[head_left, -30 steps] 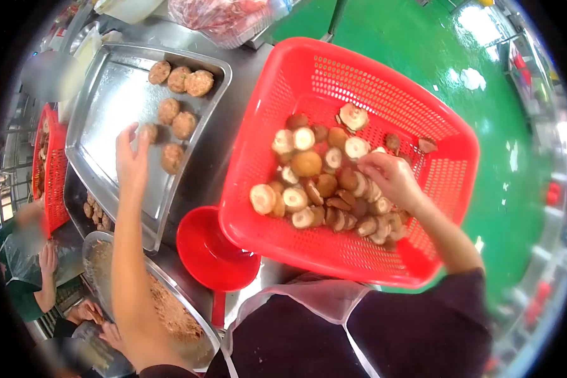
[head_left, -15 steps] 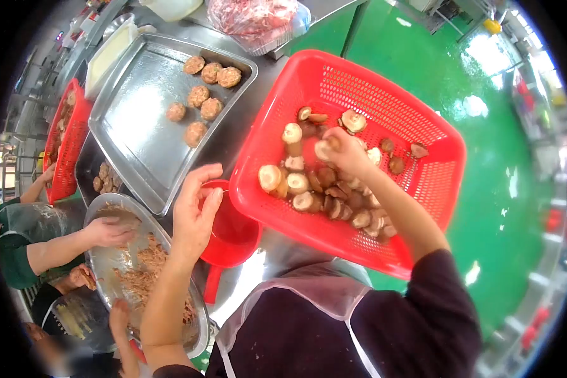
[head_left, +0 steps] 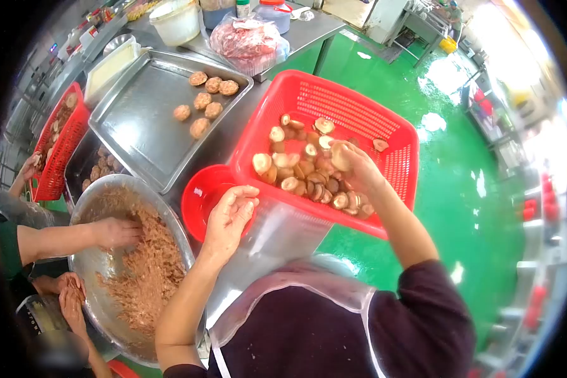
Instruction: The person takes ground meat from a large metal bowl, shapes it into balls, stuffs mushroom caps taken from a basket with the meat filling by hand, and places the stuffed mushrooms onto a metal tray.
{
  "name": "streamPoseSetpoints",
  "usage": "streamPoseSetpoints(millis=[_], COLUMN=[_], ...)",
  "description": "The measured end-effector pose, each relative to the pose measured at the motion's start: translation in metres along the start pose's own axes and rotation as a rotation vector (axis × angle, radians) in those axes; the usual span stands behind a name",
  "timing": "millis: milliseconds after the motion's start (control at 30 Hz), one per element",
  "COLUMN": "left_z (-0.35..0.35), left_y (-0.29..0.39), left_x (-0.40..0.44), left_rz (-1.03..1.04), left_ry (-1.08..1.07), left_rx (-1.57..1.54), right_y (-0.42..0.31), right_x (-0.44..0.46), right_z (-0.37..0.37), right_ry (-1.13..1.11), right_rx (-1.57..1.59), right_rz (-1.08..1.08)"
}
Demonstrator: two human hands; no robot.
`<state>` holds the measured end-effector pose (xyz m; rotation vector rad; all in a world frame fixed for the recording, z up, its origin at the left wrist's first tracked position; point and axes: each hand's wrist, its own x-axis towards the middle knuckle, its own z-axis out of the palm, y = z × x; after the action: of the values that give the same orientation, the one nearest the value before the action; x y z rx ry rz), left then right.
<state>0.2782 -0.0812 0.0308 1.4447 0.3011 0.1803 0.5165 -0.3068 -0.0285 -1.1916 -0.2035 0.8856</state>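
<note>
My right hand is inside a red perforated basket, its fingers closed on a mushroom cap with the pale underside showing. Many brown mushrooms lie in the basket around and below this hand, some with pale undersides up. My left hand hovers over the edge of a red plastic dipper, beside the basket's near left corner. Its thumb and fingers are slightly curled and apart, with nothing visible between them.
A metal tray with several meat patties lies at left. Co-workers' hands work at a large metal bowl of minced meat. A bag of meat and white bucket stand behind; another red basket is far left.
The camera view has shifted. My right hand has moved rightward in the basket, a mushroom in its fingers. My left hand is now closer to the basket's near corner. A co-worker's hand has reached into the meat.
</note>
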Motion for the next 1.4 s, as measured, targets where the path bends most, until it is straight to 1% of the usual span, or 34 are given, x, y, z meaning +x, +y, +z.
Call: streamPoseSetpoints(millis=[33, 67, 133, 167, 200, 300, 333, 433, 500, 533, 633, 667, 733, 767, 867, 967, 1000, 1100, 1133, 1200, 1233, 1267, 1300, 1367, 1400], left_z=[-0.003, -0.008, -0.018, -0.022, -0.025, -0.029, -0.031, -0.035, -0.035, -0.033, -0.026, -0.021, -0.013, -0.008, -0.001, 0.004, 0.006, 0.008, 0.008, 0.007, 0.007, 0.008, 0.009, 0.015, 0.018], left_y=[0.001, 0.001, -0.001, 0.000, 0.000, 0.001, 0.000, -0.004, -0.005, -0.006, -0.007, -0.007, -0.007, -0.006, -0.011, -0.014, -0.013, -0.009, -0.007, -0.004, -0.005, -0.009, -0.013, -0.015, -0.018], left_x=[-0.005, -0.009, -0.014, -0.015, -0.015, -0.012, -0.010, 0.000, 0.007, 0.013, 0.032, 0.038, 0.050, 0.055, 0.066, 0.073, 0.072, 0.067, 0.063, 0.056, 0.053, 0.051, 0.048, 0.046, 0.045], left_rz=[0.000, 0.006, 0.011, 0.000, -0.014, -0.042, -0.050, -0.080, -0.114, -0.126, -0.133, -0.131, -0.130, -0.136, -0.155, -0.157, -0.162, -0.146, -0.148, -0.144, -0.168, -0.194, -0.221, -0.259, -0.278], left_ry=[-0.004, 0.010, 0.046, 0.071, 0.096, 0.162, 0.175, 0.214, 0.244, 0.250, 0.236, 0.216, 0.179, 0.165, 0.148, 0.149, 0.152, 0.155, 0.161, 0.174, 0.199, 0.223, 0.247, 0.210, 0.193], left_rx=[0.010, 0.016, 0.024, 0.010, -0.001, 0.002, 0.006, 0.009, 0.003, 0.023, 0.080, 0.098, 0.119, 0.120, 0.110, 0.126, 0.137, 0.129, 0.124, 0.109, 0.020, -0.072, -0.163, -0.392, -0.512], right_y=[0.001, -0.001, 0.014, 0.013, 0.011, 0.023, 0.025, 0.033, 0.053, 0.063, 0.058, 0.047, 0.036, 0.024, 0.017, 0.032, 0.040, 0.055, 0.053, 0.056, 0.059, 0.045, 0.041, 0.030, 0.029], right_x=[-0.004, -0.008, -0.001, -0.001, 0.001, 0.034, 0.047, 0.066, 0.076, 0.077, 0.114, 0.125, 0.136, 0.136, 0.128, 0.126, 0.129, 0.143, 0.141, 0.133, 0.126, 0.106, 0.094, 0.063, 0.055], right_z=[-0.004, -0.006, -0.037, -0.033, -0.028, -0.012, -0.005, 0.020, 0.025, 0.027, 0.002, -0.001, -0.033, -0.035, -0.032, -0.010, -0.003, 0.003, 0.000, -0.006, -0.005, 0.011, 0.023, 0.055, 0.067], right_ry=[-0.013, 0.060, 0.059, 0.056, 0.070, 0.169, 0.142, -0.080, -0.423, -0.375, -0.274, -0.225, -0.027, 0.069, 0.044, -0.205, -0.249, -0.270, -0.277, -0.223, -0.203, -0.222, -0.243, -0.243, -0.302], right_rx=[-0.093, -0.375, -1.005, -1.318, -1.492, -1.560, -1.536, -1.567, -1.511, -1.598, -1.908, -1.956, -1.867, -1.833, -1.698, -1.443, -1.503, -1.680, -1.609, -1.356, -1.227, -1.052, -0.944, -0.900, -0.883], right_rz=[-0.018, -0.047, -0.065, -0.072, -0.156, -0.414, -0.258, -0.235, -0.567, -0.888, -0.624, -0.350, -0.436, -0.487, -0.467, -0.517, -0.481, -0.433, -0.451, -0.639, -0.724, -0.686, -0.784, -0.812, -0.910])
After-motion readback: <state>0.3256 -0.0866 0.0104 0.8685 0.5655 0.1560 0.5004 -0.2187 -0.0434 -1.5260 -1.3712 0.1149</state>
